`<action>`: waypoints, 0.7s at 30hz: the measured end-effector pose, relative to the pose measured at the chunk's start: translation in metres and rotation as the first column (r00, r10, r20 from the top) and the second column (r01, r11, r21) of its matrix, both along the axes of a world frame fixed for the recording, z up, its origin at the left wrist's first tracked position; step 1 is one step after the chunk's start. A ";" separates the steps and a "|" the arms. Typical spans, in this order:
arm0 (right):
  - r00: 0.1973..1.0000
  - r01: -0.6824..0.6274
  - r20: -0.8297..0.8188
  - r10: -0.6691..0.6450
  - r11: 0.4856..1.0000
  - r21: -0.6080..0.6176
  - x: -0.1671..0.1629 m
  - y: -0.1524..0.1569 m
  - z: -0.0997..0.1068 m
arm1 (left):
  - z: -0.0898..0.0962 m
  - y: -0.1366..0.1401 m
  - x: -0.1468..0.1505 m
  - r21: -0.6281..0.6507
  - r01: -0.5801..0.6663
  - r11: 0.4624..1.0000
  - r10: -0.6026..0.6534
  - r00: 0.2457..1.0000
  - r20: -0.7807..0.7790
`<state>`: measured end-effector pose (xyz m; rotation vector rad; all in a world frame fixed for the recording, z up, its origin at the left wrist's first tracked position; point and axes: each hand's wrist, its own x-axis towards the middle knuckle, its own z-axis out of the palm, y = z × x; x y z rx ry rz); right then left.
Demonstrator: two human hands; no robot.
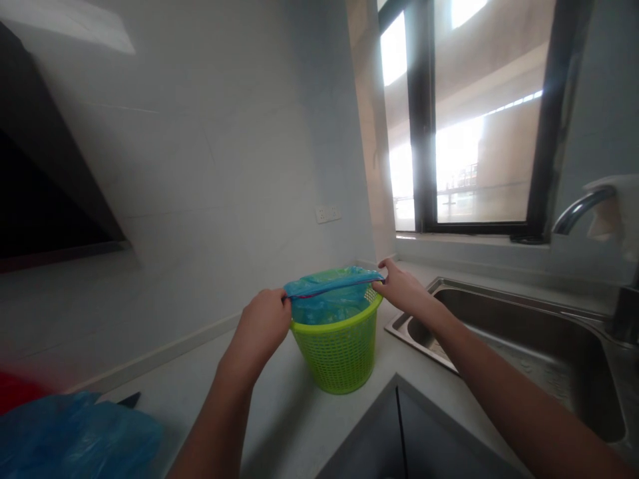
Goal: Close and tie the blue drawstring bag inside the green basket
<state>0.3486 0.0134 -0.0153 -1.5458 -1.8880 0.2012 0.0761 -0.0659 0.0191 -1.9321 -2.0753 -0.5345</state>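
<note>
A small lime-green mesh basket (339, 352) stands on the grey countertop in the corner. A thin blue plastic bag (329, 293) sits in its mouth, its near edge stretched taut above the rim. My left hand (262, 326) grips that edge at the basket's left side. My right hand (402, 287) pinches the bag's edge at the right side, just over the rim. The bag's lower part is hidden inside the basket.
A steel sink (524, 346) with a tap (582, 207) lies to the right. A heap of blue plastic (74, 439) and something red (14, 392) sit at the lower left. The window (464, 113) is behind; the counter edge (394, 386) is near.
</note>
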 end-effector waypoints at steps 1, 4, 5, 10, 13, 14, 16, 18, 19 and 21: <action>0.999 -0.035 -0.002 0.035 0.999 0.025 0.002 0.002 -0.001 | 0.001 -0.004 0.002 0.008 0.031 0.999 -0.031 1.000 -0.002; 0.996 -0.087 0.008 0.087 0.994 0.068 0.003 0.006 -0.002 | 0.002 -0.016 0.006 0.011 0.104 0.994 -0.104 0.995 0.001; 0.997 -0.080 -0.005 0.081 0.994 0.078 0.002 0.006 -0.003 | 0.003 -0.020 0.007 0.000 0.113 0.994 -0.113 0.994 -0.004; 0.991 -0.072 -0.093 0.091 0.979 0.190 -0.009 0.000 -0.002 | 0.001 -0.039 0.020 -0.026 -0.053 0.998 0.051 0.997 -0.051; 0.983 -0.133 -0.109 0.149 0.980 0.146 -0.009 -0.007 0.003 | -0.007 -0.044 0.035 0.059 -0.220 0.974 0.225 0.970 -0.088; 0.979 -0.149 -0.119 0.163 0.982 0.117 -0.007 -0.009 0.005 | -0.010 -0.044 0.040 0.091 -0.247 0.965 0.256 0.962 -0.093; 0.976 -0.158 -0.140 0.164 0.986 0.054 -0.001 -0.010 0.009 | -0.016 -0.040 0.048 0.142 -0.257 0.956 0.271 0.959 -0.087; 0.978 -0.149 -0.146 0.147 0.989 0.001 0.007 -0.009 0.011 | -0.022 -0.034 0.052 0.182 -0.252 0.951 0.266 0.962 -0.060; 0.979 -0.142 -0.147 0.138 0.990 -0.017 0.010 -0.007 0.011 | -0.024 -0.030 0.052 0.199 -0.251 0.947 0.265 0.963 -0.045; 0.977 -0.140 -0.166 0.130 0.989 -0.046 0.016 -0.002 0.010 | -0.027 -0.023 0.051 0.251 -0.251 0.935 0.266 0.964 -0.027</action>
